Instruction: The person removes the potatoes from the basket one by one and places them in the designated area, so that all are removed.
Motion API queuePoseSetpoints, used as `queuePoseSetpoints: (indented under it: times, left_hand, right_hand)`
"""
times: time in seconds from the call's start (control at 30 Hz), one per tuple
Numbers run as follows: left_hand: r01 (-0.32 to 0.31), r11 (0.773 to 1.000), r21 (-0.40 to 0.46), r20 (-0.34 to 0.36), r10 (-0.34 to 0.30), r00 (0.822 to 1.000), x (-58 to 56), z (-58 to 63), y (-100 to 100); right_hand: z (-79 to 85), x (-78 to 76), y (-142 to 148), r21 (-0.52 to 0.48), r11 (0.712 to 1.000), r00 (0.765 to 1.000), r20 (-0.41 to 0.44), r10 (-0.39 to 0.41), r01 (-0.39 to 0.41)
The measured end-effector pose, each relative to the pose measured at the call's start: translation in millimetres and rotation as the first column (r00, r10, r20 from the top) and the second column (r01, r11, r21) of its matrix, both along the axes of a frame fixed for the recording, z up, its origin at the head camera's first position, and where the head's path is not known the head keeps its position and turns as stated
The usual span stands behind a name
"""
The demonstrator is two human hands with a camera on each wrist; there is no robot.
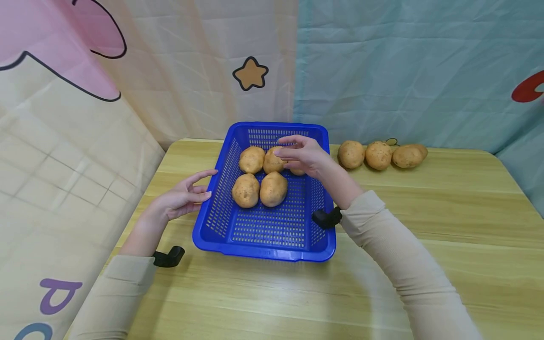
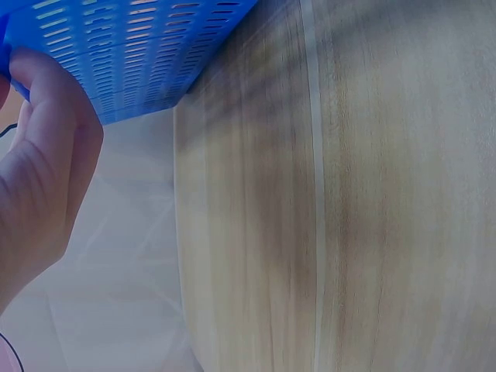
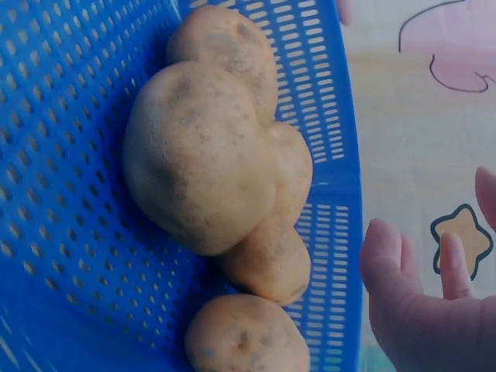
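A blue plastic basket (image 1: 267,251) with slotted walls stands on the table, several potatoes (image 1: 274,189) lying in its far half. At its left side, my left hand (image 1: 182,196) grips the rim, thumb and forefinger at the edge. The left wrist view shows that hand (image 2: 46,147) close against the basket's slotted wall (image 2: 132,54). Over the far right part of the basket hovers my right hand (image 1: 303,156), fingers loosely spread and holding nothing. It partly hides a potato (image 1: 297,172) beneath it. In the right wrist view the right hand (image 3: 426,310) appears beyond the rim, apart from the potatoes (image 3: 201,155).
More potatoes (image 1: 378,155) lie in a row along the back edge of the wooden table (image 1: 425,212), right of the basket. A printed curtain (image 1: 382,71) hangs right behind the table, and another patterned cloth (image 1: 63,156) runs along the left side.
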State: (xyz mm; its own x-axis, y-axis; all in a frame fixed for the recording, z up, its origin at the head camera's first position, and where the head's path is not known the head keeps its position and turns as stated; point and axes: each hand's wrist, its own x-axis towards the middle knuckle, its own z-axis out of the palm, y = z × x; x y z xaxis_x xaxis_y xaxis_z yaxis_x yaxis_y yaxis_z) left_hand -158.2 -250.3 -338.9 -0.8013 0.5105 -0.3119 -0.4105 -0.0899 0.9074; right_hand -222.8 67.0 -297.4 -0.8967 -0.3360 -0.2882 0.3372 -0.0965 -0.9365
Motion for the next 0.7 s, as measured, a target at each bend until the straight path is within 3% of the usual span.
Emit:
queuePoseSetpoints:
  times: [0.27, 0.5, 0.7]
  left_hand:
    - [0.002, 1.000, 0.001, 0.004, -0.002, 1.000, -0.4, -0.6, 0]
    - [0.005, 1.000, 0.017, 0.002, -0.005, 1.000, -1.7, -0.8, 0]
    - [0.008, 1.000, 0.016, -0.001, -0.008, 1.000, -2.0, -1.3, -1]
  right_hand:
    - [-18.2, -2.8, -7, 0.004, 0.999, 0.996, 0.083, -0.036, 0.036]
    - [-33.0, -3.0, -7, 0.153, 0.987, 0.992, 0.111, -0.062, 0.045]
    - [-40.2, -2.9, -6, 0.261, 0.964, 0.994, 0.081, -0.071, 0.048]
